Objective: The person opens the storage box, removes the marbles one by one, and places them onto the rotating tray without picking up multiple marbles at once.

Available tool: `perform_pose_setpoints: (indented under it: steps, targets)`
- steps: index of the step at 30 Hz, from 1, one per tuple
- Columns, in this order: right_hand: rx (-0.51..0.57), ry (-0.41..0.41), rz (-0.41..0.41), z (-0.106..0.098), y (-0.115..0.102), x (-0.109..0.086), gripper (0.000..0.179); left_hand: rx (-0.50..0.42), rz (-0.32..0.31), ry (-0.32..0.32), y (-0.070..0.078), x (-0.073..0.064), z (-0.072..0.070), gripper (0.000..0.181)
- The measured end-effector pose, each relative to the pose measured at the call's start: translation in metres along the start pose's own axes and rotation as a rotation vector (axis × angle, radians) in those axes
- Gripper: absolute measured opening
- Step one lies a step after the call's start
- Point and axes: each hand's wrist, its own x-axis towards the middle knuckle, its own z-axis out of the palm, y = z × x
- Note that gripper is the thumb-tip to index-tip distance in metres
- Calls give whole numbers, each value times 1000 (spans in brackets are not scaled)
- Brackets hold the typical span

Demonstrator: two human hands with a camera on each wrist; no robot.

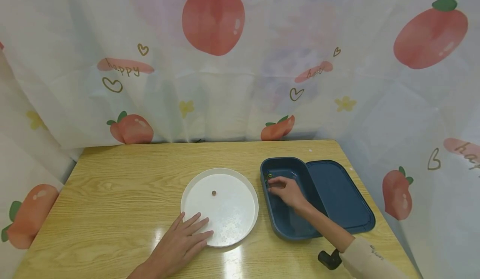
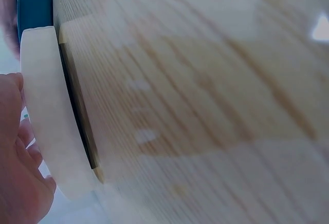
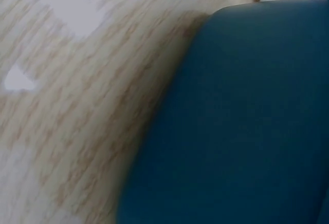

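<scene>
A round white tray [image 1: 232, 204] lies on the table with one small brown bead-like piece [image 1: 214, 193] on it. My left hand [image 1: 183, 239] rests over its near-left rim, fingers straight and spread. In the left wrist view that hand [image 2: 23, 162] touches the tray's side wall [image 2: 49, 111]. My right hand [image 1: 286, 191] reaches into a dark blue box [image 1: 275, 222], fingers bent, fingertips close to several tiny green and yellow pieces [image 1: 268, 175] by the left wall. I cannot tell whether the fingertips pinch one. The right wrist view shows only the box's outer wall [image 3: 231, 116] and the table.
The flat blue lid [image 1: 343, 195] lies at the box's right side, against it. A black object [image 1: 330, 260] is by the right sleeve at the table's near edge. Behind the wooden table [image 1: 123, 195] hangs a white curtain [image 1: 240, 91] with peach prints.
</scene>
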Motion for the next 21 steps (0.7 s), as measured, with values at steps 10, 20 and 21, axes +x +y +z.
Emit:
perform_pose_setpoints:
  steps: [10,20,21]
  targets:
    - [-96,25,14,6,9,2,20,-8,-3,-1,0,0,0,27]
    - [-200,66,-17,10,13,7,16,-16,-6,8,0,-1,0,26]
    - [-211,70,-18,11,14,7,16,-17,-4,10,0,-1,0,26]
